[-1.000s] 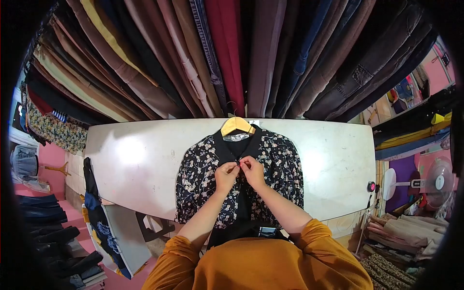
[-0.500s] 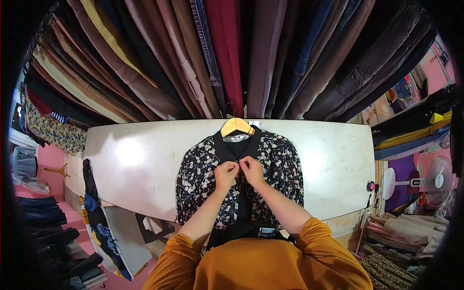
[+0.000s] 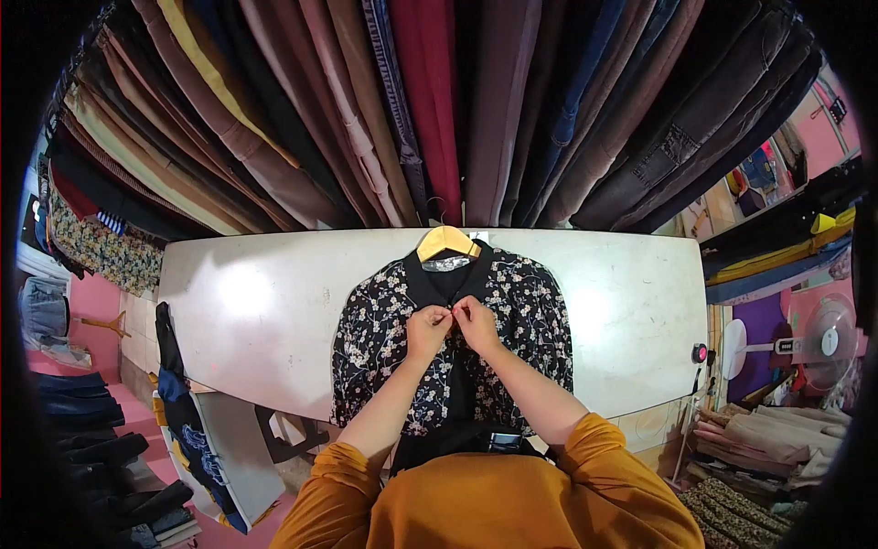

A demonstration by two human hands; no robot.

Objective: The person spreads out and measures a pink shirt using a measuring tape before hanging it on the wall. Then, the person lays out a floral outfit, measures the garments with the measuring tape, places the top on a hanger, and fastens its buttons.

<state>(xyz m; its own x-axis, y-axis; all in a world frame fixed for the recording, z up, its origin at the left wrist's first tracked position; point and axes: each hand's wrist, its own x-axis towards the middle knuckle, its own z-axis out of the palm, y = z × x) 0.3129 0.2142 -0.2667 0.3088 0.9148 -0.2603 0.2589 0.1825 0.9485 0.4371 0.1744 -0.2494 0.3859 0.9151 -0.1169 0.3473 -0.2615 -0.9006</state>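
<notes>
A black floral shirt [image 3: 372, 340] with a plain black collar lies face up on the white table. A wooden hanger [image 3: 447, 240] sits inside its neck, with the metal hook pointing away from me. My left hand [image 3: 427, 330] pinches the left front edge just below the collar. Close beside it, my right hand [image 3: 476, 327] pinches the other front edge, and the fingertips of both hands almost meet. Whatever small fastening lies between the fingers is hidden. Further down, the front hangs apart over a dark strip.
Many trousers [image 3: 437, 119] hang in a row behind the white table [image 3: 637, 311]. A small black and red round object [image 3: 700, 353] is at the table's right edge. A fan [image 3: 828, 342] and folded clothes [image 3: 773, 439] are at right; more stacked clothes [image 3: 91, 457] at left.
Both hands stay pinched at the same spot below the collar. The view has shifted very slightly; the shirt and hanger lie as before.
</notes>
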